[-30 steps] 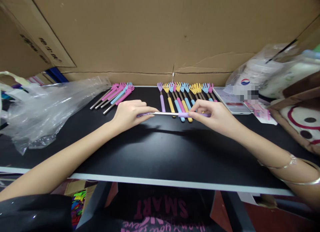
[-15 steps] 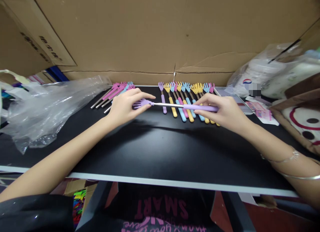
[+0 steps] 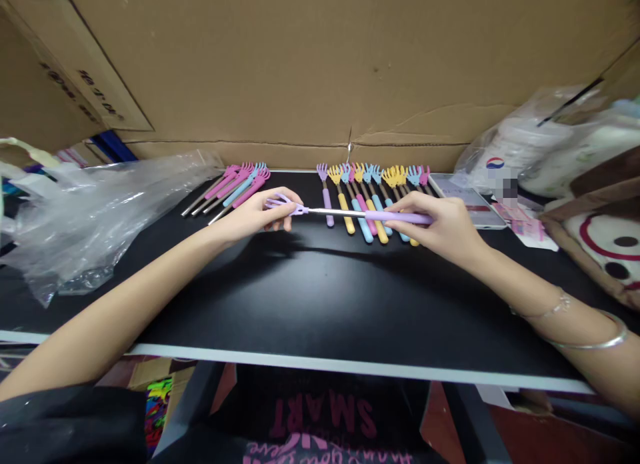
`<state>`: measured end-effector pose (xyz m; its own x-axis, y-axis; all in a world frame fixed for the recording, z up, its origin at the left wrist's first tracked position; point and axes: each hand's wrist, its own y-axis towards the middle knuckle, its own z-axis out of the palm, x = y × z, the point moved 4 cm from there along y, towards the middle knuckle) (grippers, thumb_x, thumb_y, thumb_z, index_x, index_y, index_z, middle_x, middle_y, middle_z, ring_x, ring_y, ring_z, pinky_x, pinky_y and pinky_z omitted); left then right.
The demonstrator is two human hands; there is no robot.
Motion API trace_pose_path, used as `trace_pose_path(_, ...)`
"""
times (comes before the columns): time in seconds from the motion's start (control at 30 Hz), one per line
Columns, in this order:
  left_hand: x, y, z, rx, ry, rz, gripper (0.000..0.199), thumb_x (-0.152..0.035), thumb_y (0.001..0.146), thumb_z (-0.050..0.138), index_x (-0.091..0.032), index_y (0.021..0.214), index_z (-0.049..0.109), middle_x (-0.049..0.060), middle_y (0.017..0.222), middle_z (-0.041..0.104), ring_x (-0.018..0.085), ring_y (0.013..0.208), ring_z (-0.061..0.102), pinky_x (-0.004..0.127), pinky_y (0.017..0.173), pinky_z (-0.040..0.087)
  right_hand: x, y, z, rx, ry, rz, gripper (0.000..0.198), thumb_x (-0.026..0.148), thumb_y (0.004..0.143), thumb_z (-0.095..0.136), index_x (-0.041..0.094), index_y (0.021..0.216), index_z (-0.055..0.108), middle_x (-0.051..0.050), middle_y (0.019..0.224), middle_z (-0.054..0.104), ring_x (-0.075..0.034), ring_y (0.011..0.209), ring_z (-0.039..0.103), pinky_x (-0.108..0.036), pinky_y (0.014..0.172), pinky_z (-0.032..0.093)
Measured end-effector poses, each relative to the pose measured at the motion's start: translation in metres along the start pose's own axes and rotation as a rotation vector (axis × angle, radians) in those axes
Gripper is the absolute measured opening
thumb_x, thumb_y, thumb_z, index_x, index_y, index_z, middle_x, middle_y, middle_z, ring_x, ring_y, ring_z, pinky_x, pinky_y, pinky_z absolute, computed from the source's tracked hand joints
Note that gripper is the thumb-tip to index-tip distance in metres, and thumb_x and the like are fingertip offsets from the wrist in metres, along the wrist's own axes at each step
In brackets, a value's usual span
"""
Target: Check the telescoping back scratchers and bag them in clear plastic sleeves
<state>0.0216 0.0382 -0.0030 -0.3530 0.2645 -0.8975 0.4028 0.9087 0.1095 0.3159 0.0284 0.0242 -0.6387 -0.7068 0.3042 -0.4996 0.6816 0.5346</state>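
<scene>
A purple back scratcher (image 3: 370,215) with a metal shaft is held level above the black table. My left hand (image 3: 250,219) is closed around its claw-shaped head, thumb in front and fingers behind. My right hand (image 3: 450,227) pinches the purple handle at the other end, between thumb and fingers. Behind it lies a row of back scratchers (image 3: 341,211) in purple, yellow, blue and pink, claws toward the cardboard. At the left, several pink and blue back scratchers (image 3: 234,187) lie slanted with metal shafts toward me, partly hidden by my left hand.
A clear plastic bag (image 3: 100,217) lies on the table's left side. Cardboard (image 3: 300,71) walls the back. At the right are a shallow clear case (image 3: 480,211), pink printed cards (image 3: 523,224), a bagged white container (image 3: 520,144) and a brown plush item (image 3: 595,244).
My left hand has turned and dropped slightly, its fingers now behind and below the claw head, which has rotated. My right hand has shifted slightly left on the same handle.
</scene>
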Motion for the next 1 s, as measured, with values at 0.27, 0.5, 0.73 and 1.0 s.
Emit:
trace_pose_path(0.27,-0.007,-0.004,0.005,-0.009,0.04,-0.019,0.036,-0.051,0.085,0.064,-0.016,0.093,0.06,-0.001,0.064,0.063,0.009,0.057,0.052,0.018,0.053,0.038,-0.006,-0.006,0.005,-0.046,-0.265,-0.116,0.038,0.054,0.094,0.049,0.023,0.092,0.069,0.0,0.065,0.069,-0.012,0.049,0.055,-0.026,0.052,0.036)
trace_pose_path(0.5,-0.016,-0.006,0.009,-0.049,0.098,0.047,0.033,-0.049,0.084,0.063,-0.016,0.089,0.057,-0.001,0.06,0.062,0.009,0.054,0.05,0.019,0.053,0.037,0.005,-0.007,0.004,-0.057,-0.504,-0.17,0.045,0.051,0.1,0.036,0.023,0.096,0.071,-0.003,0.068,0.071,-0.015,0.058,0.062,-0.029,0.053,0.033)
trace_pose_path(0.73,-0.018,-0.009,0.01,-0.158,0.134,0.163,0.024,-0.04,0.087,0.061,-0.017,0.089,0.057,-0.002,0.06,0.061,0.01,0.057,0.055,0.022,0.061,0.042,0.005,-0.007,0.004,-0.056,-0.451,-0.164,0.042,0.047,0.1,0.037,0.023,0.1,0.071,-0.003,0.08,0.075,-0.015,0.062,0.065,-0.027,0.055,0.036)
trace_pose_path(1.0,-0.019,-0.013,0.01,-0.247,0.191,0.26,0.019,-0.036,0.089,0.06,-0.017,0.091,0.058,-0.002,0.062,0.061,0.01,0.056,0.055,0.022,0.059,0.041,0.008,-0.004,0.002,-0.001,-0.384,-0.114,0.046,0.051,0.1,0.034,0.023,0.092,0.07,-0.001,0.061,0.067,-0.014,0.052,0.058,-0.026,0.05,0.031)
